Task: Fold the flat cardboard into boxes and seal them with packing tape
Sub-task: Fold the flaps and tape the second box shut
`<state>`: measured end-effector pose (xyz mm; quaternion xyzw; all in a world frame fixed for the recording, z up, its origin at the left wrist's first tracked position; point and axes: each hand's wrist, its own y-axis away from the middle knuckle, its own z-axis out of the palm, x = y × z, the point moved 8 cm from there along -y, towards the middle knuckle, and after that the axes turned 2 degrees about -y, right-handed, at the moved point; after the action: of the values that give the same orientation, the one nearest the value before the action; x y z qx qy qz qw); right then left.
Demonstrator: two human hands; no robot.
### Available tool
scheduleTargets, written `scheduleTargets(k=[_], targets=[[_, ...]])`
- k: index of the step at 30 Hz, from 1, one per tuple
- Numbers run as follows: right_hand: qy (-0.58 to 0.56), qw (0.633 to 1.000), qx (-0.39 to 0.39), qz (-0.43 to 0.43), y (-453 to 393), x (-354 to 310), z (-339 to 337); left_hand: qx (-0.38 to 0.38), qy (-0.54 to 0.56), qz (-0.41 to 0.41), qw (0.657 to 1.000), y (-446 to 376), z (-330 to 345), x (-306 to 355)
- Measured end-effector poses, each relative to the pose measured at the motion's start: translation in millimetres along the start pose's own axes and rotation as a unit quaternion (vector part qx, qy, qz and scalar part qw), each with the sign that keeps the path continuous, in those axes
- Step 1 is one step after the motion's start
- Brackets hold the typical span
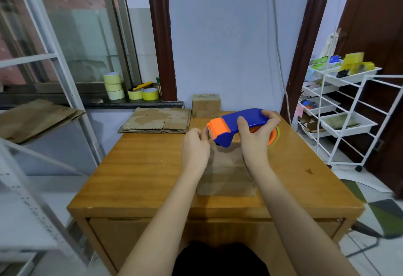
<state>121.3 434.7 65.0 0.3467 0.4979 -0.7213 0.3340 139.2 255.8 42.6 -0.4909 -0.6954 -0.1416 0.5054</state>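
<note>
Wooden table (139,179) fills centre frame, near edge partly hidden by both forearms. White metal rack (43,123) at left, blurred, cut off by the frame edge; brown cardboard sheets (32,118) on its shelf. White trolley (349,110) at right, contents too small to name. Folded cardboard box (226,175) at table centre, between the arms, its far end covered by hands and dispenser. Flat cardboard stack (157,119) at upper-left of tabletop. Small finished box (206,105) just right of it, against the wall. Blue-orange tape dispenser (237,126) above the box's far end; right hand (257,136) wraps fingers and thumb around its body. Roll mostly hidden, only an orange edge shows at right. Left hand (195,147) curled at the orange front, seems to pinch the tape end; tape itself hard to make out. Yellow tape rolls (130,88) on windowsill, upper left.
</note>
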Motion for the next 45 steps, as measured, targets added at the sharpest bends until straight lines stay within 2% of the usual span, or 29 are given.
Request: scheduleTargets(k=[4, 10, 12, 14, 17, 22, 26, 31, 34, 37, 40, 45], targets=[[0.0, 1.0, -0.001, 0.0, -1.0, 0.4, 0.1, -0.014, -0.023, -0.021, 0.999, -5.4, 2.3, -5.2], [-0.005, 1.0, 0.003, 0.003, -0.1, 0.6, -0.1, -0.05, 0.059, -0.069, 0.995, -5.9, 0.7, -8.5], [-0.004, 1.0, -0.002, 0.001, -0.5, 0.6, -0.3, -0.075, 0.162, -0.143, 0.973, -2.7, 3.7, -20.3], [-0.002, 1.0, -0.024, 0.006, -0.9, 1.5, 4.6, -0.095, 0.278, -0.227, 0.928, 2.2, 4.9, -30.3], [0.009, 0.999, -0.04, 0.002, -0.2, 1.3, 14.3, -0.087, 0.342, -0.257, 0.9, 3.7, 0.4, -35.6], [0.01, 0.999, -0.043, -0.007, 2.4, -1.3, 16.8, -0.073, 0.26, -0.146, 0.952, 5.0, -11.3, -24.5], [0.02, 0.999, -0.04, -0.016, 2.4, -3.0, 12.8, -0.059, 0.125, -0.083, 0.987, 0.0, -10.9, -19.6], [0.026, 0.999, -0.022, -0.023, 5.0, -2.1, 5.2, -0.067, 0.146, -0.116, 0.98, 2.5, -3.9, -28.2], [0.023, 1.0, -0.007, -0.021, 2.7, -1.4, 2.6, -0.075, 0.25, -0.192, 0.946, 4.7, -2.7, -44.8], [0.047, 0.998, -0.026, -0.02, 4.5, -0.9, 8.0, -0.086, 0.283, -0.219, 0.93, 6.6, -4.8, -61.5], [0.073, 0.996, -0.037, -0.021, 5.5, 1.0, 12.0, -0.079, 0.274, -0.209, 0.935, 5.9, -9.0, -65.8], [0.128, 0.989, -0.06, -0.04, 6.8, -1.7, 17.8, -0.073, 0.183, -0.139, 0.97, -2.1, -12.1, -62.3]])
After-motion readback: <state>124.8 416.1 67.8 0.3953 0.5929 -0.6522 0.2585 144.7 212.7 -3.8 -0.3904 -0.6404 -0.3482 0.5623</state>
